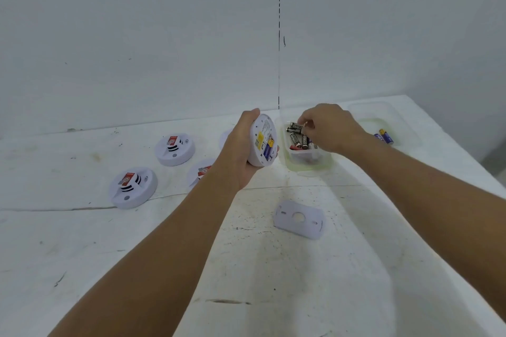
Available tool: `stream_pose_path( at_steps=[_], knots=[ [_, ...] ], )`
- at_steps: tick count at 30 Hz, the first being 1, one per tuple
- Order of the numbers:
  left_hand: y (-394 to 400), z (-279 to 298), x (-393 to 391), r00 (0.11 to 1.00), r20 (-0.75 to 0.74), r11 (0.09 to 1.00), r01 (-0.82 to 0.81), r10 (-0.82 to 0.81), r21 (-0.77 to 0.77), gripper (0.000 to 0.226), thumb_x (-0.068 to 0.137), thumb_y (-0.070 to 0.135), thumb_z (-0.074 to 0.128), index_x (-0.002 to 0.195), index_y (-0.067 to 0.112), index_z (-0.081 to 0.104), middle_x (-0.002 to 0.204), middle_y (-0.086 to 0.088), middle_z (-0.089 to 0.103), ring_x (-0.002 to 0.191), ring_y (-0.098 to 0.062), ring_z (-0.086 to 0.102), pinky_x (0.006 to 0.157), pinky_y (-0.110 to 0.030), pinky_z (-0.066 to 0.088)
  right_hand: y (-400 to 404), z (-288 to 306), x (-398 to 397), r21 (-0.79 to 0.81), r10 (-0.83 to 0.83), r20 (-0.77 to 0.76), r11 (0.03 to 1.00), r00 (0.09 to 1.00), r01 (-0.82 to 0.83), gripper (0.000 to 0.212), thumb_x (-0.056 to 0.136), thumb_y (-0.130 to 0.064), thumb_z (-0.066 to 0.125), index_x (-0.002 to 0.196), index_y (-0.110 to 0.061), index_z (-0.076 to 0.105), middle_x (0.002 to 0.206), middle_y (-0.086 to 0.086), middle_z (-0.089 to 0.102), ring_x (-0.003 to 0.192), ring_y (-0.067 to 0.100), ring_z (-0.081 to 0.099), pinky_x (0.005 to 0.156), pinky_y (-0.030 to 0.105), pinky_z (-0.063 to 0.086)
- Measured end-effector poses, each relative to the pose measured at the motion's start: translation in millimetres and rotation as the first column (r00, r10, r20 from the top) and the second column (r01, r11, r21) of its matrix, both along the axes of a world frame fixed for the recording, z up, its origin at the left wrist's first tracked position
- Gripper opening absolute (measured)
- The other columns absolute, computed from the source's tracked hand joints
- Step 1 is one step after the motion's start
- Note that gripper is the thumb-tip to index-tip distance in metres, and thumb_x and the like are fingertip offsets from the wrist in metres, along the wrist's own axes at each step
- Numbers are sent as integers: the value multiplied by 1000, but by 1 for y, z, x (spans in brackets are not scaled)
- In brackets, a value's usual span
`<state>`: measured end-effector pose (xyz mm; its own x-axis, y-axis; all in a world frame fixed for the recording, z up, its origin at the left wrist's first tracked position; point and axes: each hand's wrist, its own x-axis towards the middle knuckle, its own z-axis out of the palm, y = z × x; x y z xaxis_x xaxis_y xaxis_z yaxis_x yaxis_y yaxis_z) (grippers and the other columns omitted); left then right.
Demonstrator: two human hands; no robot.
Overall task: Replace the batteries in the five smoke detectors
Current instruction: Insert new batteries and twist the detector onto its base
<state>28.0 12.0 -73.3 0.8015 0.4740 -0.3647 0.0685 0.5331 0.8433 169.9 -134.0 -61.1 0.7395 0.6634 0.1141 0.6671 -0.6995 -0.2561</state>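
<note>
My left hand (241, 145) grips a white round smoke detector (263, 142), tilted on edge above the table, its back facing right. A blue battery shows in its open compartment. My right hand (328, 128) reaches into a clear plastic tub (306, 164) of several black batteries, and its fingertips pinch a black battery (297, 126) at the top of the pile. The detector's white mounting plate (299, 219) lies flat on the table in front of the tub.
Two smoke detectors (175, 149) (133, 188) lie face up at the left; two more (200, 172) (226, 138) are partly hidden behind my left arm. A second clear tub (394, 120) at the right holds blue batteries (385, 136). Walls close the back.
</note>
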Motion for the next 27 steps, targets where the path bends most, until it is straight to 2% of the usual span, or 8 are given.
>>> stream_pose_path(
  at_steps=[3, 7, 11, 16, 18, 21, 24, 27],
  knots=[
    [2, 0, 5, 999, -17, 999, -34, 34, -24, 85, 56, 54, 85, 131, 16, 67, 129, -17, 69, 109, -37, 70, 81, -48, 62, 8, -4, 15, -366, -2, 207, 927, 978, 79, 23, 97, -17, 56, 112, -26, 71, 105, 0, 59, 100, 25, 51, 89, 41, 28],
    [3, -1, 7, 999, -28, 999, -31, 30, -17, 88, 56, 56, 86, 134, 21, 63, 129, -14, 70, 113, -35, 70, 85, -50, 62, 17, -9, 23, -525, 27, 304, 839, 952, 144, 11, 93, -19, 59, 102, -22, 65, 100, 3, 41, 97, 26, 33, 95, 44, 29],
    [4, -2, 6, 1000, -15, 1000, 8, -8, -15, 60, 87, 52, 76, 136, 21, 63, 131, -13, 68, 115, -34, 69, 92, -49, 61, 24, -13, 29, -575, 31, 307, 802, 951, 160, 10, 95, -29, 60, 91, -21, 55, 105, 6, 33, 103, 29, 31, 99, 46, 31],
    [5, -3, 5, 998, -44, 998, -49, 47, -43, 98, 52, 56, 91, 138, 19, 61, 131, -14, 69, 113, -38, 71, 79, -49, 62, 29, -15, 37, -598, 37, 278, 788, 960, 143, 10, 95, -31, 61, 95, -21, 60, 106, 7, 33, 109, 32, 34, 100, 49, 30],
    [6, -3, 4, 999, -34, 999, -31, 30, -23, 81, 67, 55, 88, 136, 20, 62, 131, -13, 69, 112, -35, 71, 83, -50, 62, 31, -16, 40, -596, 48, 290, 791, 956, 141, 11, 94, -32, 62, 97, -21, 64, 105, 7, 35, 102, 30, 29, 97, 48, 30],
    [5, -2, 1, 998, -40, 999, 39, -39, -11, 45, 95, 51, 66, 130, 22, 66, 124, -10, 70, 110, -32, 68, 96, -47, 58, 34, -18, 42, -586, 57, 298, 799, 953, 136, 16, 93, -35, 64, 103, -24, 69, 104, 5, 37, 100, 29, 28, 93, 46, 29],
    [5, 0, -2, 998, -52, 999, 36, -36, -6, 47, 96, 51, 65, 132, 22, 65, 128, -11, 69, 119, -34, 66, 99, -48, 58, 34, -21, 43, -553, 64, 287, 826, 956, 110, 25, 90, -43, 66, 110, -28, 70, 104, 4, 38, 107, 30, 37, 92, 45, 29],
    [4, -1, -4, 998, -57, 1000, 14, -15, -16, 50, 95, 51, 66, 135, 21, 64, 131, -12, 68, 123, -35, 65, 97, -48, 59, 32, -23, 42, -491, 65, 262, 868, 963, 74, 26, 90, -35, 65, 114, -26, 64, 106, 4, 46, 110, 30, 44, 93, 45, 30]
  ],
)
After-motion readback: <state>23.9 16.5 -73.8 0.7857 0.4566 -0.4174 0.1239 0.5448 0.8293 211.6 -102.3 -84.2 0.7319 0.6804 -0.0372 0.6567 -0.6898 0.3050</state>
